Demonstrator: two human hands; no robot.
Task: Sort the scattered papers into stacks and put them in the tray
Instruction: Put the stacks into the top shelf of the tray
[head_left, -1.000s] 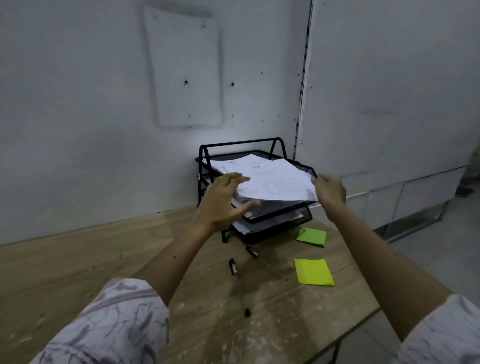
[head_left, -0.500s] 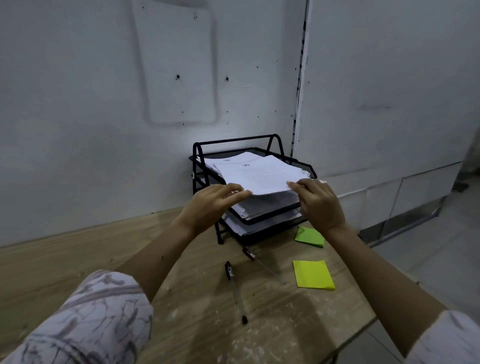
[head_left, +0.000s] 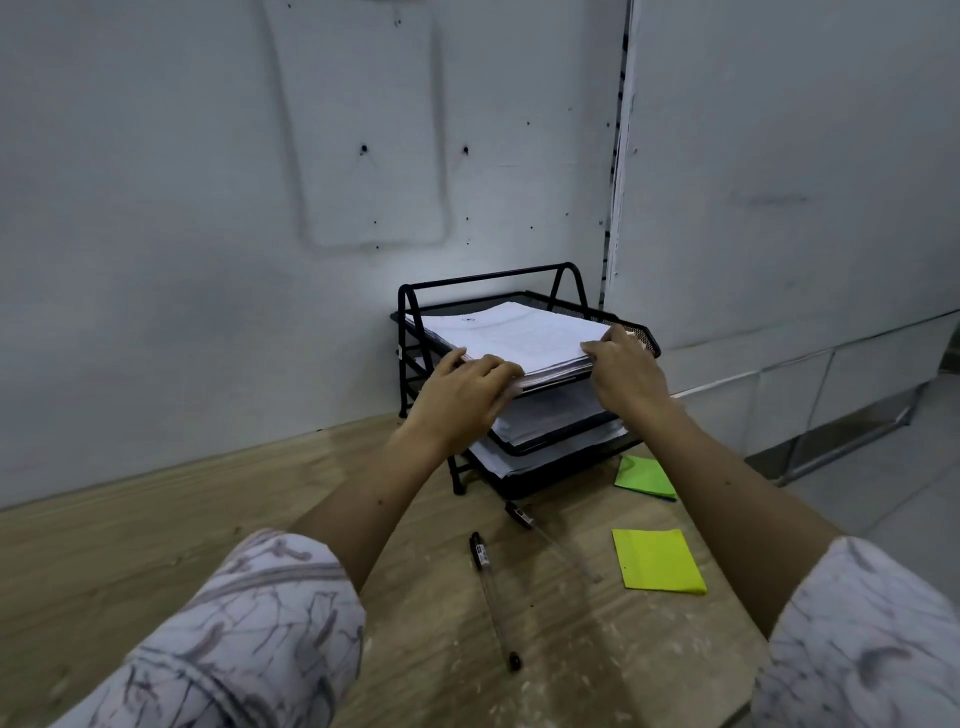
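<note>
My left hand (head_left: 462, 387) grips the near-left corner of the paper stack (head_left: 511, 332) in the top tier of the black tray (head_left: 644, 338); its fingertips are hidden. My right hand (head_left: 626, 371) pinches the near-right corner. Lower tiers sit half-hidden. Two pens (head_left: 491, 587) and sticky notes (head_left: 657, 558) lie on the counter (head_left: 156, 519).
</note>
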